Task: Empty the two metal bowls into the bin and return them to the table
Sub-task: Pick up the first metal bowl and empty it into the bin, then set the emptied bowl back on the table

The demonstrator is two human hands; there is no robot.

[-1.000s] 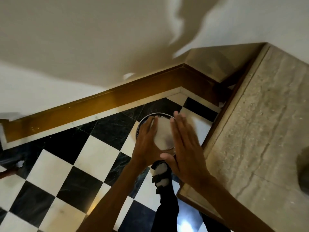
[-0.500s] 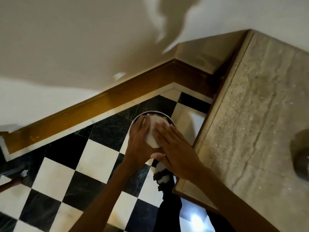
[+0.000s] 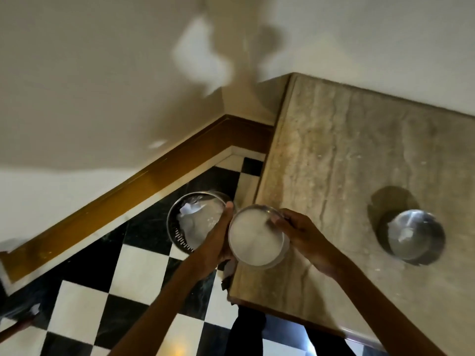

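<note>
A round metal bowl (image 3: 257, 238) is held between my two hands just over the stone table's left edge. Its pale round face is turned toward me and is blurred. My left hand (image 3: 218, 242) grips its left side and my right hand (image 3: 305, 237) grips its right rim. Just left of it, on the floor below, stands the perforated metal bin (image 3: 180, 238) with a white liner and scraps of paper inside. A second metal bowl (image 3: 413, 236) sits on the table (image 3: 347, 155) to the right, with something pale in it.
The checkered black-and-white floor (image 3: 138, 265) lies left of the table. A brown skirting board (image 3: 144, 181) runs along the wall behind the bin. My dark trouser leg and foot stand against the table's near-left corner.
Both hands have carried the bowl up and to the right, from over the bin to the table's edge. The bin's opening has come into view.
</note>
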